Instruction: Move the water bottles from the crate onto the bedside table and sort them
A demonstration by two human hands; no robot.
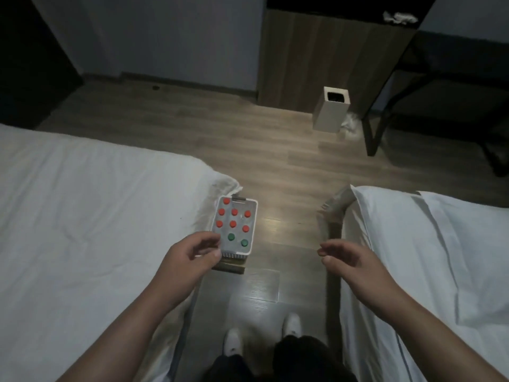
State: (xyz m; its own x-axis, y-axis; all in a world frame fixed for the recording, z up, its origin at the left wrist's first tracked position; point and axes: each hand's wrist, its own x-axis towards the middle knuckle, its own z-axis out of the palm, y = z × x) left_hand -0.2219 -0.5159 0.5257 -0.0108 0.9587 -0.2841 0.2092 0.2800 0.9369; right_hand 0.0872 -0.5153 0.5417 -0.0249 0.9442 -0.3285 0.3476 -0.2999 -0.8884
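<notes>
A white crate stands on the wooden floor between two beds, close against the left bed. Inside it stand several bottles with red caps and two bottles with green caps at the near end. My left hand hovers above the crate's near left corner with loosely curled fingers and holds nothing. My right hand hangs over the floor to the right of the crate, relaxed and empty. No bedside table is in view.
White beds lie at the left and right with a floor strip between them. A white bin stands at the back beside a wooden cabinet and a dark desk frame. My white shoes show below.
</notes>
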